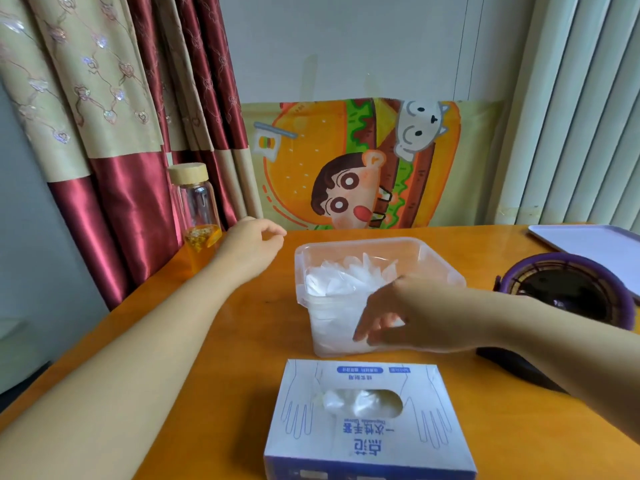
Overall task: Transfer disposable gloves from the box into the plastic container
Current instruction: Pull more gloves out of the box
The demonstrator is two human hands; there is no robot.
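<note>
A white and blue glove box (367,424) stands at the table's near edge, and crumpled clear gloves (360,401) show in its oval opening. Just behind it sits the clear plastic container (429,258), with a pile of translucent gloves (346,278) inside. My right hand (394,317) hovers over the container's near wall, fingers spread and pointing down, with nothing plainly held. Far to the left of the container, my left hand (252,244) is raised, its fingers loosely curled around nothing.
A glass bottle with a wooden cap (197,209) and yellow liquid stands at the table's back left corner. A purple round device (568,289) sits to the right, with a white tray (595,247) behind it. Curtains and a cartoon poster line the wall.
</note>
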